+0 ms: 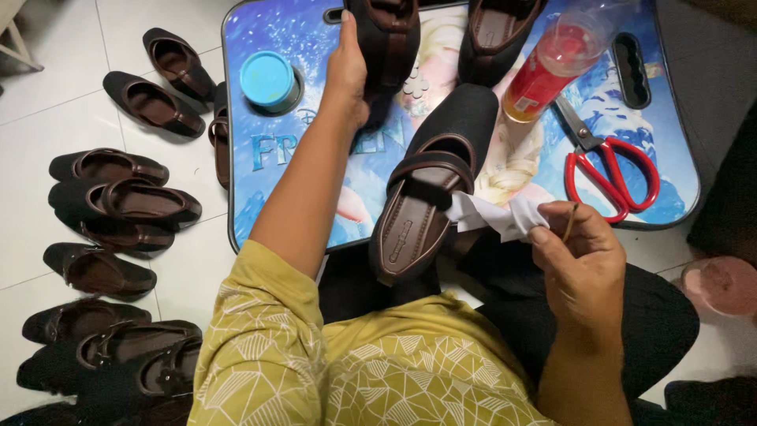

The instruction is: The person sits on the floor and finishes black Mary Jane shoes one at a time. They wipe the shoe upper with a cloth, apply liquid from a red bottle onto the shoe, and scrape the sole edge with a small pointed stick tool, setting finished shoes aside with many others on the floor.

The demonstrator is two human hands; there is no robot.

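My left hand [349,69] reaches across the blue picture tray [268,158] and grips a dark strapped shoe [388,39] at its far edge. My right hand [579,260] is near my lap, pinching a crumpled white paper [497,217] together with a thin brown stick. That paper touches the strap of a black and brown shoe [430,185] lying on the tray's front edge. Another dark shoe [493,31] rests at the tray's far side.
Red-handled scissors [611,170], a red and clear bottle [548,67] lying down and a blue round lid [268,79] are on the tray. Several dark shoes [118,201] line the white tiled floor on the left. A pink object [721,284] sits at the right.
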